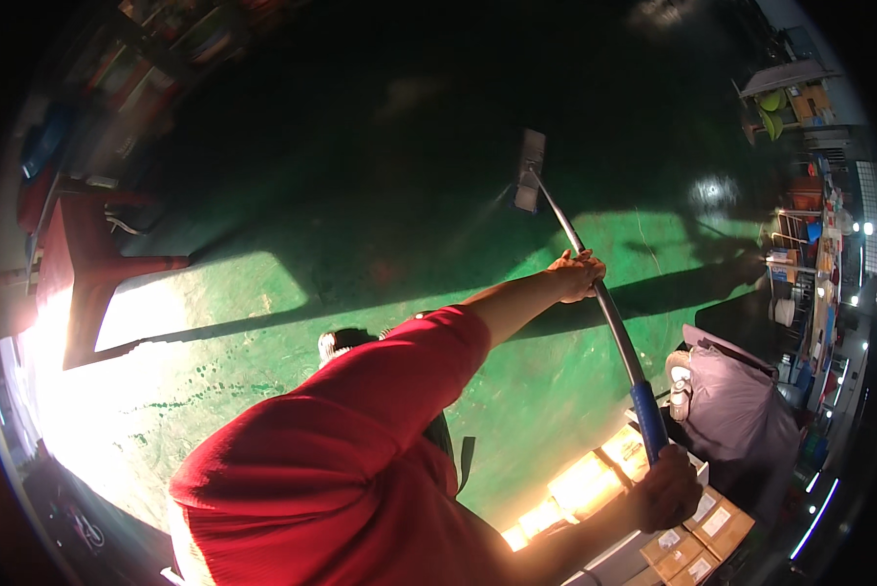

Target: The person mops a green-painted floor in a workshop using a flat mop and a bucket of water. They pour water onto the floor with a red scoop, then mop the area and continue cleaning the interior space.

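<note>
L hand (577,274) mid mop shaft (604,308) | R hand (665,486) on blue grip (649,418)

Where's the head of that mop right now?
The mop head rests on the green floor, upper middle of the head view, at the far end of the pole beyond the left hand.

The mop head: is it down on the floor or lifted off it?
Down: the mop head lies flat on the green floor, pole slanting up to both hands.

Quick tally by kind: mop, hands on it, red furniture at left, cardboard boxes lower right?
Mop: 1
Hands on the mop handle: 2, left hand and right hand
Red table: 1
Cardboard boxes: 3 that can be told apart
Total: 7
</note>
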The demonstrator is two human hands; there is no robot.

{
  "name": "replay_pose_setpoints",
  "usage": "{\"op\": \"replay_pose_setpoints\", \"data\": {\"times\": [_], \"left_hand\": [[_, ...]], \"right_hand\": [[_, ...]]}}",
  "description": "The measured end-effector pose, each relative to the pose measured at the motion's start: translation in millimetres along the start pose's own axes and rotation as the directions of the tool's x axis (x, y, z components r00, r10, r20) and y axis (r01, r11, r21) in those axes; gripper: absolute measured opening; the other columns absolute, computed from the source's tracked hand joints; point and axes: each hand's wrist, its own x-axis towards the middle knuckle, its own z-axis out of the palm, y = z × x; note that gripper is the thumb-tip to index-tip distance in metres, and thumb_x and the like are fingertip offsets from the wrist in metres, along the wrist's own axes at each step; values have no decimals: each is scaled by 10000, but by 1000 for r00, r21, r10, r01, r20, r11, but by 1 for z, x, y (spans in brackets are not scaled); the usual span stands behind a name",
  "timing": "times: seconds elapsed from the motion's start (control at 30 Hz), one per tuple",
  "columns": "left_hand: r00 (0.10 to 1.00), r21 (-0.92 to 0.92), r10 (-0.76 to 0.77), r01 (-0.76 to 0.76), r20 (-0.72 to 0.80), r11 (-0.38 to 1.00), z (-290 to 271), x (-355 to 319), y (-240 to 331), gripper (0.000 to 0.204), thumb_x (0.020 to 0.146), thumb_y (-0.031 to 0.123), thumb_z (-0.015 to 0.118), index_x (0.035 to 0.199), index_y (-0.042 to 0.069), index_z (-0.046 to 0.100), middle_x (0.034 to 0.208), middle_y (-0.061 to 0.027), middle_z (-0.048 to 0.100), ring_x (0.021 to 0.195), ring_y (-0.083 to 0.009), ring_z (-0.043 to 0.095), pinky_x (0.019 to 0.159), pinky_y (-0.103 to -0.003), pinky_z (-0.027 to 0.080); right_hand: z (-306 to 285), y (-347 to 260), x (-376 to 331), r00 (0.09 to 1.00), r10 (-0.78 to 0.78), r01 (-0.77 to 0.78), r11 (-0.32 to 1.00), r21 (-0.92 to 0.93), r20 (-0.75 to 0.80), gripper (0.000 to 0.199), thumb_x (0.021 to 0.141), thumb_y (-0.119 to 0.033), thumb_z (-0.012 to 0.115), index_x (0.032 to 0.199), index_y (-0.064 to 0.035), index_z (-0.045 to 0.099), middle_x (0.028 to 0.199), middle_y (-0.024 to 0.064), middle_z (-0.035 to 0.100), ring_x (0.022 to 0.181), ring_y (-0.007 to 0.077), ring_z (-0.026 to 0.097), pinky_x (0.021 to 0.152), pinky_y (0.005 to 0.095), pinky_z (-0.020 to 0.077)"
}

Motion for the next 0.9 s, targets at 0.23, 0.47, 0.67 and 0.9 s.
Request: {"op": "replay_pose_setpoints", "data": {"times": [0.23, 0.47, 0.67, 0.9], "left_hand": [[993, -58, 68, -74, -95, 996, -3, -72, 58, 249, 704, 295, 596, 867, 137, 495, 899, -60, 476, 938, -258, 502, 935, -530, 316], [988, 113, -115, 126, -102, 986, -29, -259, 30, 375, 805, 431, 475, 992, 107, 460, 964, -59, 487, 1002, -211, 456, 839, -462, 375], [793, 135, -423, 524, -439, 841, -94, -459, -100, 287, 731, 277, 537, 962, 116, 486, 968, -45, 492, 1018, -224, 449, 849, -417, 366], [575, 114, -775, 816, -264, 567, -147, -630, -206, 236, 805, 184, 540, 1017, 124, 452, 1129, -72, 446, 1275, -278, 249, 943, -576, 256]], "right_hand": [[-48, -27, -10, 986, 50, 74, 726, 684, -160, 297, 884, -245, 441, 732, 7, 480, 545, 64, 432, 497, 180, 454, 609, 356, 474], [-11, -80, -47, 955, 259, -110, 762, 639, -144, 189, 761, -199, 476, 690, -28, 439, 581, 45, 410, 502, 144, 395, 570, 299, 367], [150, -108, -118, 961, 231, -219, 290, 932, 154, 147, 732, -174, 443, 700, -40, 390, 600, 32, 338, 486, 132, 304, 508, 276, 303], [294, -229, -180, 848, 274, -520, 263, 812, 454, 191, 802, -66, 420, 624, -60, 352, 504, 56, 401, 475, 169, 441, 645, 398, 446]]}}
